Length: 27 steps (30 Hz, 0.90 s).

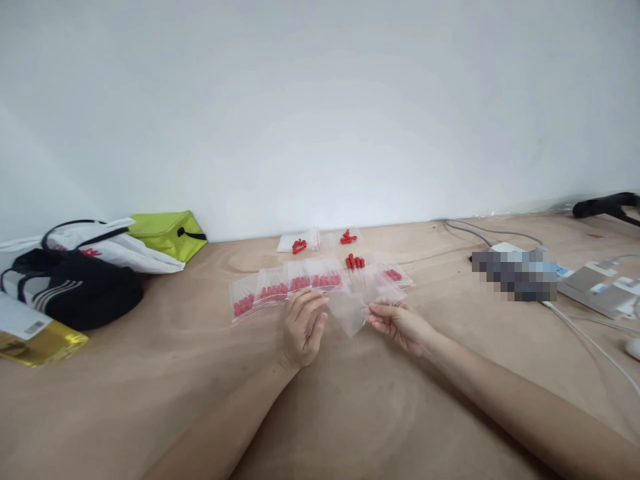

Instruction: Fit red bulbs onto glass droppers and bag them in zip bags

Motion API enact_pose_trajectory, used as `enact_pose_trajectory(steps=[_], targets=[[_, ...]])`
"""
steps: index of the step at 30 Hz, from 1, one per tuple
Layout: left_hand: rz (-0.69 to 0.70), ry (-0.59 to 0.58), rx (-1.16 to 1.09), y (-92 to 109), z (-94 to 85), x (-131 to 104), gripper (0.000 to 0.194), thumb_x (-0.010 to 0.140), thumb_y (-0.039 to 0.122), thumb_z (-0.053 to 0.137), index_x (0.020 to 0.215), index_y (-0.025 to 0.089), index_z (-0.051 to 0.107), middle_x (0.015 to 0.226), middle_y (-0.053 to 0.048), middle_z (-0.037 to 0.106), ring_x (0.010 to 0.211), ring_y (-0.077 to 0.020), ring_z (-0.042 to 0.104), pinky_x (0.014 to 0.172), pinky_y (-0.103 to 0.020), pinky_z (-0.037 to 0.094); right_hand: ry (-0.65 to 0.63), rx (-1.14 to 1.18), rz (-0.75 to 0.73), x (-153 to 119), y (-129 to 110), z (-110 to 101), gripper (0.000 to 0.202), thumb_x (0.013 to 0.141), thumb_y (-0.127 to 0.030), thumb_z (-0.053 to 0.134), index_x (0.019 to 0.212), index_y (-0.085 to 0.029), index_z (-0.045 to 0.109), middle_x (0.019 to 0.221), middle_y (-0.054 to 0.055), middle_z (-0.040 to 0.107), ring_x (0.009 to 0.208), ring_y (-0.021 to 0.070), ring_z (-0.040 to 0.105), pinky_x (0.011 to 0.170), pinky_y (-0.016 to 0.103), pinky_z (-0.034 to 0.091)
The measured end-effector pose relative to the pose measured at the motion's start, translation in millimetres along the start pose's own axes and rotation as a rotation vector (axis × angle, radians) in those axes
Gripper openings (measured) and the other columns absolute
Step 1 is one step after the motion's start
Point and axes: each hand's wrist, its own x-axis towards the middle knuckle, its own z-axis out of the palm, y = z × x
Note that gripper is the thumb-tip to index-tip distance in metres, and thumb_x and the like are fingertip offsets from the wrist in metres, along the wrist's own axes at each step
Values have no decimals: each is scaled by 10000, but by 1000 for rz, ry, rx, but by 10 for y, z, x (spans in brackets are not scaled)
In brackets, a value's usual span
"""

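Observation:
Between the thumb and fingers of my right hand (397, 327) is the edge of a clear plastic bag (350, 315), in which I see nothing. My left hand (303, 327) is open, its fingers apart, just in front of a row of clear bags (273, 291) that hold small red pieces. Whether its fingertips touch those bags I cannot tell. Loose red pieces (355, 261) lie behind the bag in my right hand. Another bag with red pieces (394, 274) lies partly hidden beyond that hand.
Farther back, near the wall, lie more red pieces (299, 246) on pale plastic bags (323, 239). At left are a black cap (95, 290), a lime-green bag (165, 233) and a gold package (45, 343). Cables (585, 333) and a grey device (597, 288) occupy the right.

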Motion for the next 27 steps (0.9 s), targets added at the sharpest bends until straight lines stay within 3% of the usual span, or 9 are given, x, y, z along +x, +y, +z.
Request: enact_pose_trajectory(steps=[3, 5, 9, 12, 13, 15, 17, 21, 27], targets=[[29, 53, -47, 42, -14, 10, 228, 838, 195, 390, 1023, 196, 525, 1035, -64, 564, 1083, -218, 456, 918, -436, 364, -35, 11, 54, -97, 131, 149, 228, 554, -250, 733, 663, -160, 554, 687, 16, 670, 589, 104, 635, 559, 162, 525], [4, -30, -48, 54, -14, 5, 243, 840, 209, 397, 1049, 199, 521, 1065, -65, 558, 1103, -216, 446, 938, -431, 352, -58, -13, 95, -149, 184, 197, 212, 569, -278, 723, 646, -172, 556, 688, -1, 675, 631, 97, 639, 628, 169, 524], [-78, -550, 12, 33, 10, -27, 366, 829, 308, 459, 1179, 200, 478, 1245, -89, 474, 1183, -230, 386, 979, -421, 324, -171, -204, 268, -226, 148, 129, 184, 590, -319, 701, 588, -177, 584, 602, -3, 666, 567, 104, 629, 556, 193, 515], [-102, -818, 38, 22, 24, -49, 435, 825, 388, 458, 1226, 220, 456, 1316, -84, 411, 1216, -253, 349, 987, -453, 299, -354, -803, 377, -140, -56, -39, 273, 629, -421, 639, 592, -151, 620, 547, 35, 646, 405, 121, 559, 364, 206, 423], [-109, -841, 48, 28, 25, -51, 428, 825, 394, 455, 1219, 227, 467, 1314, -79, 416, 1214, -255, 352, 986, -462, 292, -254, -1010, 221, -64, -139, -98, 305, 640, -447, 614, 580, -148, 614, 517, 30, 628, 383, 118, 532, 345, 201, 386], [-121, -818, 74, 57, 23, -48, 398, 811, 399, 473, 1172, 236, 517, 1274, -69, 467, 1182, -258, 392, 979, -481, 282, -63, -1097, 17, 144, -293, -187, 244, 713, -376, 546, 642, -151, 611, 606, 34, 642, 520, 114, 567, 437, 184, 394], [-108, -762, 90, 100, 19, -44, 328, 786, 397, 508, 1062, 244, 597, 1154, -55, 573, 1089, -252, 480, 984, -504, 249, 262, -1330, -268, 383, -396, -217, 187, 735, -295, 506, 698, -159, 628, 686, 39, 655, 626, 123, 583, 529, 192, 403], [-48, -646, 72, 158, 14, -57, 213, 792, 351, 505, 896, 249, 660, 833, -15, 683, 885, -201, 578, 1013, -491, 202, 416, -1499, -260, 763, -439, -130, 182, 713, -286, 514, 746, -170, 651, 791, 79, 665, 740, 174, 600, 602, 225, 407], [-36, -784, -22, 98, 25, -80, 345, 802, 371, 498, 1107, 226, 572, 1214, -71, 522, 1145, -230, 439, 958, -411, 352, 440, -1541, -110, 1055, -414, -4, 280, 701, -352, 526, 792, -114, 642, 747, 165, 654, 660, 222, 619, 540, 265, 422]])
